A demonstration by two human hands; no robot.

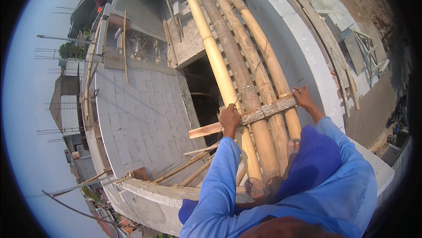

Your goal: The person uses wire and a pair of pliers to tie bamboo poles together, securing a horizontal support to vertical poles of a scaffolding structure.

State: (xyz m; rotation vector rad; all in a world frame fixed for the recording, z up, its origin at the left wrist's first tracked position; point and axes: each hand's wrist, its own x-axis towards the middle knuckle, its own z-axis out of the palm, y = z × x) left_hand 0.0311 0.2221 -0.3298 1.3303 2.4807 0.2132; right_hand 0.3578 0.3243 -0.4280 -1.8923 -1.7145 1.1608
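Four bamboo poles, among them a pale yellow bamboo pole (209,46), run side by side away from me. A rough wooden crosspiece (270,109) lies across them, bound with dark wire at its middle. My left hand (230,120) is closed over the yellow pole beside the crosspiece. A thin dark wire (252,78) rises from that fist; the fingers hide most of what they grip. At the crosspiece's right end my right hand (304,100) is closed on the wood. My bare feet stand on the poles; one foot (255,188) shows on the near left.
A deep dark opening (200,86) drops away left of the poles. Farther left stands a pale block wall (138,110). On the right runs a white block ledge (310,53), with long planks (323,29) beyond it and ground far below. Loose bamboo (193,174) lies at lower left.
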